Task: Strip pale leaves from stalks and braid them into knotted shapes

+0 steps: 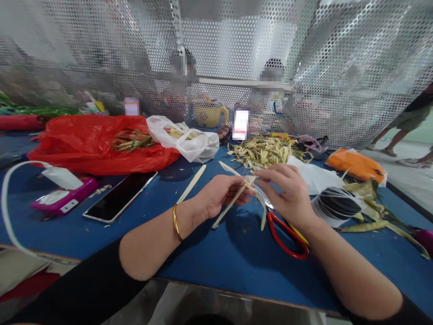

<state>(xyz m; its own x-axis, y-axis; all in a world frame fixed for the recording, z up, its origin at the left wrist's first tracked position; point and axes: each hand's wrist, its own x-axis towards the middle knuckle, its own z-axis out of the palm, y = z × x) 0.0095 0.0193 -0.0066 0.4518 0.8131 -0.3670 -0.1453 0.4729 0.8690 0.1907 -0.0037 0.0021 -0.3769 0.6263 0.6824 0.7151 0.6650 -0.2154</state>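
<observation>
My left hand [221, 194] is closed around a small folded piece of pale dried leaf strips [249, 181], whose ends stick out several ways. One narrow strip end [230, 207] points down toward me. My right hand [287, 192] meets it from the right, thumb and fingers pinched at the piece's upper edge; the exact grip is partly hidden. Beneath the right hand lie red-handled scissors [287, 255], their blades partly covered. A loose pale strip [191, 184] rests on the blue table [216, 257], just beyond my left wrist.
Dried leaf scraps [267, 152] are heaped ahead. At left are a red plastic bag [77, 140], a white bag [203, 146], a flat phone [122, 196] and a magenta power strip [64, 198]. A thread spool [338, 205] and orange packet [356, 164] sit right. Perforated mesh [223, 49] stands behind.
</observation>
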